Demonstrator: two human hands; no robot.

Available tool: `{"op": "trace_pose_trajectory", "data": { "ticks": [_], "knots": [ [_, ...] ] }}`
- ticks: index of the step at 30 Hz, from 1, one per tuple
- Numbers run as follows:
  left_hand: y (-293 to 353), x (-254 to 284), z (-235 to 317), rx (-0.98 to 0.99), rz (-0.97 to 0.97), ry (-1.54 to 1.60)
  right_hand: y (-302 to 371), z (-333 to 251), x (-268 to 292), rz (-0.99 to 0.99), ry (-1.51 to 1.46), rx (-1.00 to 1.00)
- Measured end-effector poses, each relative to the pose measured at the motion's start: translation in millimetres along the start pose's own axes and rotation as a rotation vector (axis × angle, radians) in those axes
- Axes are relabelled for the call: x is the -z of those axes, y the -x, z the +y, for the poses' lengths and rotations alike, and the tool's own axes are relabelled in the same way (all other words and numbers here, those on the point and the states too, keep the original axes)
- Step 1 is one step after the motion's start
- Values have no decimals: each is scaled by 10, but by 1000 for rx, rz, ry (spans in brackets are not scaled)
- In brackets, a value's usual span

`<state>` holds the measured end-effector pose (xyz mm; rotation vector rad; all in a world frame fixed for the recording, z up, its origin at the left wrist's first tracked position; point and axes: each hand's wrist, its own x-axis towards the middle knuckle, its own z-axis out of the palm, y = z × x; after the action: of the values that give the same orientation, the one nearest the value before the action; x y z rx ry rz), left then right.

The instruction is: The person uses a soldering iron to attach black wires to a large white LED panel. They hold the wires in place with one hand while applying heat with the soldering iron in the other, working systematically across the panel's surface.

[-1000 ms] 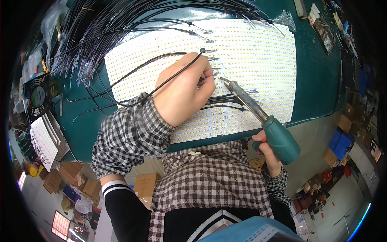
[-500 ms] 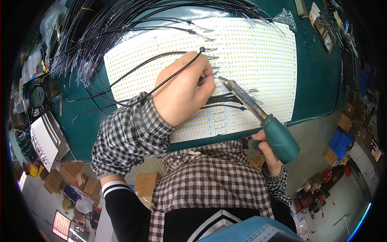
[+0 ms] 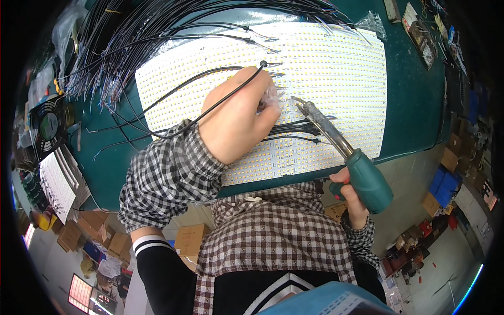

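Note:
A large white panel of LED strips (image 3: 336,58) lies on a green table (image 3: 415,105). My left hand (image 3: 239,118) rests on the panel with its fingers closed on a thin black wire (image 3: 220,102) that runs over the hand. My right hand (image 3: 349,191) grips the teal handle of a soldering iron (image 3: 349,155). The iron's metal tip (image 3: 300,103) sits on the panel just right of my left fingertips. A few black wires (image 3: 294,128) lie on the panel below the tip.
A thick bundle of black wires (image 3: 142,37) fans across the table's upper left. A small black fan (image 3: 48,126) and spare white strip panels (image 3: 55,184) sit at the left. Small boxes (image 3: 420,31) lie at the upper right. Cardboard boxes (image 3: 191,239) stand on the floor below.

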<state>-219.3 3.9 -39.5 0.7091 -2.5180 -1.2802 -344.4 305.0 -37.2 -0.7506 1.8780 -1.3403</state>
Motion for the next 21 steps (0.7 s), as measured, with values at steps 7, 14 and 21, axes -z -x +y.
{"op": "trace_pose_trajectory", "data": {
  "ticks": [7, 14, 21],
  "knots": [
    [17, 24, -37, 13, -27, 104, -51, -171, -83, 40, -78, -77],
    [0, 24, -12, 30, -46, 61, -99, -267, -101, 42, -74, -108],
    [3, -51, -53, -9, 21, 72, -86, -258, -104, 47, -83, -102]
  ]
}}
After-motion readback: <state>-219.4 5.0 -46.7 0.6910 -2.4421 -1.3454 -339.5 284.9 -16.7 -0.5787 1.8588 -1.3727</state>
